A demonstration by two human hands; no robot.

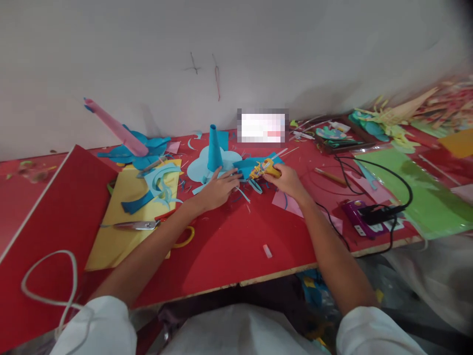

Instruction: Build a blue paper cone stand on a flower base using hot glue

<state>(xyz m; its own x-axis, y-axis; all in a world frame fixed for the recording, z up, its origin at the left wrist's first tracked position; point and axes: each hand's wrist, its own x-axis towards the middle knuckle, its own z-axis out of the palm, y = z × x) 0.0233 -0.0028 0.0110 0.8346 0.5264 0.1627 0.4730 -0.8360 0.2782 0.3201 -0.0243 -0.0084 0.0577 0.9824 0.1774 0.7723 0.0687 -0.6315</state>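
Far left: pink cone (118,129) on blue petals, leaning. Yellow paper (111,241) next, scissors (138,225) lying across it. Blue cone (213,154) stands upright on the scalloped light-blue base (195,166), just beyond left hand (221,188). That hand is palm down, fingers extended at the base's near right side, tips by the blue piece (246,167); can't tell if it's pinching anything. Blue piece lies between the hands, right of the cone. Right hand (288,181) is closed around yellow tool (271,168), front end at the blue piece. Purple box (351,214) and green sheet (424,197) farther right.
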